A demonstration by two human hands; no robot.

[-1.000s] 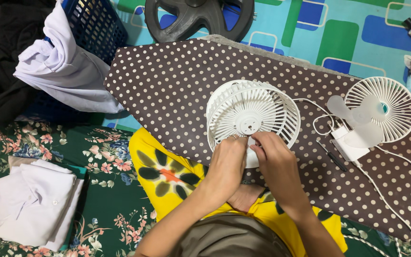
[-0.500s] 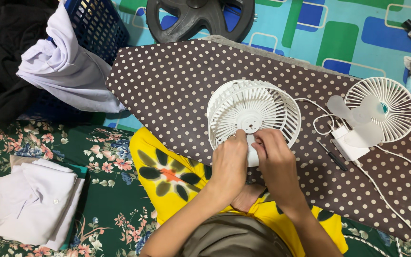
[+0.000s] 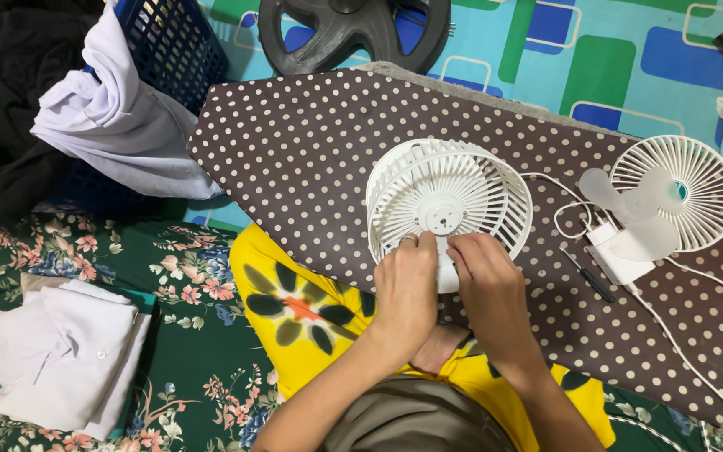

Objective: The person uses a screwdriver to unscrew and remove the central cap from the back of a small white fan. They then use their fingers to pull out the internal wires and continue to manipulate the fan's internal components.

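The white fan housing [image 3: 449,205], lying at the centre of the dotted worktop [image 3: 311,151], is gripped at its 6 o'clock edge by the left hand [image 3: 406,289] and right hand [image 3: 487,289], fingers closed on it.

two bare forearms with no sleeves showing, left hand [image 3: 405,293] with a thin ring on one finger, right hand [image 3: 489,295] plain, bright yellow garment [image 3: 307,322] with dark leaf and flower print just below the wrists, olive-brown fabric [image 3: 416,418] nearest the camera
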